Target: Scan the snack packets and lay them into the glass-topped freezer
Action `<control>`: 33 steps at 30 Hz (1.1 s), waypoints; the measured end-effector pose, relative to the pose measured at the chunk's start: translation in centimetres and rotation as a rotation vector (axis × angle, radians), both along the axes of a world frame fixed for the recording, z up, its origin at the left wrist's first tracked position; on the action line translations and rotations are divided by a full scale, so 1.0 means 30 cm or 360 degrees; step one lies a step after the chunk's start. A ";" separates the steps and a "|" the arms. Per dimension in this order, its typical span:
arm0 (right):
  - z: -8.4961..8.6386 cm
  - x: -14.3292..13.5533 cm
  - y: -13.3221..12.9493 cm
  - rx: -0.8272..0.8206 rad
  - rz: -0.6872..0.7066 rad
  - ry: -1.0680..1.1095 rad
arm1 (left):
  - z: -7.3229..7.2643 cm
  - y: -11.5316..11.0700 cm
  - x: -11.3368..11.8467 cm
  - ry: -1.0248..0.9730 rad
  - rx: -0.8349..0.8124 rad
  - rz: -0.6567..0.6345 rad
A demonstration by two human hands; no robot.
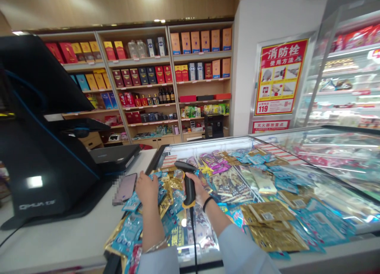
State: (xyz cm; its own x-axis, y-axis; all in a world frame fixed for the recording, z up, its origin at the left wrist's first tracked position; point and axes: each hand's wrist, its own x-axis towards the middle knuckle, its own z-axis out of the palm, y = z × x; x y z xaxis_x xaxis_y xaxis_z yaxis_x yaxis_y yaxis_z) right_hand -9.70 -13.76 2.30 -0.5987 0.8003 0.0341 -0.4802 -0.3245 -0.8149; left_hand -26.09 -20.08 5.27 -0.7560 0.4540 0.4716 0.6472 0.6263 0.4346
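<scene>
My right hand (198,191) is closed around the grip of a black and yellow barcode scanner (189,189). The scanner's head points left, and its cable hangs down toward me. To the left, my left hand (147,190) bends its fingers down over a pile of blue (130,228) and gold snack packets (166,195). Its fingertips are partly hidden, and it appears to grip a blue packet. The pile lies across the left edge of a glass-topped chest freezer (208,250). More gold packets (267,212) and blue packets (323,222) lie on the glass at right.
A phone (126,187) lies on the white counter (71,234), beside a large black till (44,147). Purple packets (218,162) sit farther back on the glass. Shelves (142,86) of boxes and bottles line the back wall, and a red poster (280,76) hangs at right.
</scene>
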 end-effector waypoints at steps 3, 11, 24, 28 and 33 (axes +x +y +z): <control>-0.002 0.002 -0.001 -0.0003 -0.0001 -0.0007 | 0.000 0.000 -0.004 0.0009 -0.0007 -0.0017; -0.018 -0.005 0.013 -0.0002 0.0006 -0.0069 | 0.001 -0.008 -0.004 0.0054 -0.0067 -0.0042; -0.017 -0.002 0.005 -0.0004 0.0022 -0.0033 | 0.013 -0.017 -0.010 -0.0013 -0.0128 -0.0100; -0.011 -0.002 0.006 -0.0009 0.0075 -0.0063 | 0.016 -0.016 -0.008 -0.0040 -0.0157 -0.0114; 0.010 0.002 0.003 0.0019 0.0128 -0.0115 | 0.026 -0.008 -0.014 -0.0027 -0.0178 -0.0149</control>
State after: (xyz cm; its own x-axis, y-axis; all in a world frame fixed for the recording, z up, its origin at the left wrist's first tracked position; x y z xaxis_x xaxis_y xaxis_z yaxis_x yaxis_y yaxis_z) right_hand -9.65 -13.68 2.60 -0.6624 0.7492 -0.0021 -0.3930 -0.3499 -0.8504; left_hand -26.51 -20.32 6.06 -0.7153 0.5718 0.4017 0.6982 0.6089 0.3765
